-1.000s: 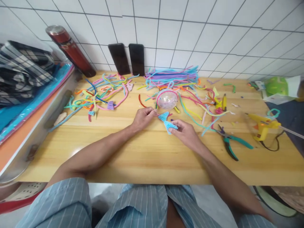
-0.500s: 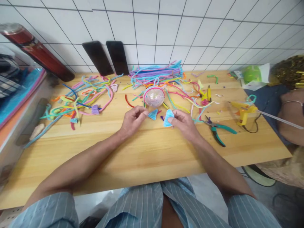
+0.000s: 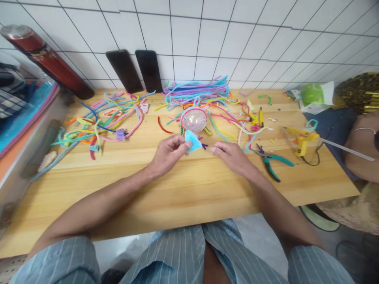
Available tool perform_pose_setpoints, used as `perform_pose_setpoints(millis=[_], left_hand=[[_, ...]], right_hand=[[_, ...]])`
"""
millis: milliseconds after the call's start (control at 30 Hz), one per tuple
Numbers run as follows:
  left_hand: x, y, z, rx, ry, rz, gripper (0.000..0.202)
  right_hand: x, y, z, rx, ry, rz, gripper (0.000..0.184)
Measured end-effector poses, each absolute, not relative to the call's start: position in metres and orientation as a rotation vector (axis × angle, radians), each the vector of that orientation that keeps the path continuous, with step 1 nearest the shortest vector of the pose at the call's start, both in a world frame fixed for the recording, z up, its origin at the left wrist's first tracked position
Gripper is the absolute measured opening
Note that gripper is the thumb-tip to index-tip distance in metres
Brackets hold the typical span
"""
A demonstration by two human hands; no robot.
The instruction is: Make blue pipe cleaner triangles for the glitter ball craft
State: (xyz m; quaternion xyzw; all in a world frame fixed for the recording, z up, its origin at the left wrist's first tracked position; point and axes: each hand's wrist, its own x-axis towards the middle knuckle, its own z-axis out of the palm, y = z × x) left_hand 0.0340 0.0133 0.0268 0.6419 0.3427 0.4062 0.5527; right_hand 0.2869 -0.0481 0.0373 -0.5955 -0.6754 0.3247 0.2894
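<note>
My left hand (image 3: 169, 153) pinches a light blue fan-shaped pipe-cleaner piece (image 3: 193, 141) between thumb and fingers, just above the wooden table (image 3: 183, 189). A short way to its right, my right hand (image 3: 229, 154) rests on the table with its fingers curled; I cannot make out anything in it. A tiny purple scrap (image 3: 204, 146) lies between the two hands. Just beyond them sits a clear glittery ball (image 3: 194, 119) ringed with pink pipe cleaner.
Loose coloured pipe cleaners (image 3: 106, 118) spread over the table's far half, with a bundle (image 3: 197, 92) at the wall. Teal-handled pliers (image 3: 271, 161) and a yellow glue gun (image 3: 302, 139) lie right. Two dark phones (image 3: 137, 71) lean on the tiles. Another person's arm (image 3: 359, 152) is at far right.
The blue pieces that were in both hands are now together at my left hand. My right hand has let go and drawn slightly right.
</note>
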Motion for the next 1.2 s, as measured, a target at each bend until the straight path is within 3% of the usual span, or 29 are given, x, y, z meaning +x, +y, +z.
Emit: perform_pose_setpoints(millis=[233, 333, 467, 567, 700, 900, 1200], left_hand=[[0.012, 0.046, 0.071, 1.213, 0.817, 1.546, 0.052], [0.004, 0.048, 0.088, 1.222, 0.759, 1.603, 0.049], [0.008, 0.031, 0.091, 1.404, 0.738, 1.377, 0.038], [0.021, 0.01, 0.078, 1.598, 0.672, 0.894, 0.035], [0.038, -0.011, 0.051, 1.722, 0.622, 0.517, 0.029], [0.043, -0.009, 0.022, 1.801, 0.653, 0.424, 0.032], [0.045, -0.006, 0.012, 1.876, 0.633, 0.304, 0.03]], right_hand=[[0.318, -0.059, 0.035, -1.81, -1.944, 0.716, 0.032], [0.334, -0.08, 0.037, -1.99, -1.97, 0.328, 0.018], [0.339, -0.108, 0.059, -2.013, -1.772, -0.06, 0.033], [0.32, -0.117, 0.076, -1.864, -1.687, 0.089, 0.03], [0.286, -0.108, 0.073, -1.696, -1.75, 0.602, 0.028], [0.267, -0.088, 0.044, -1.611, -1.697, 0.98, 0.028], [0.269, -0.086, 0.028, -1.632, -1.628, 1.026, 0.027]])
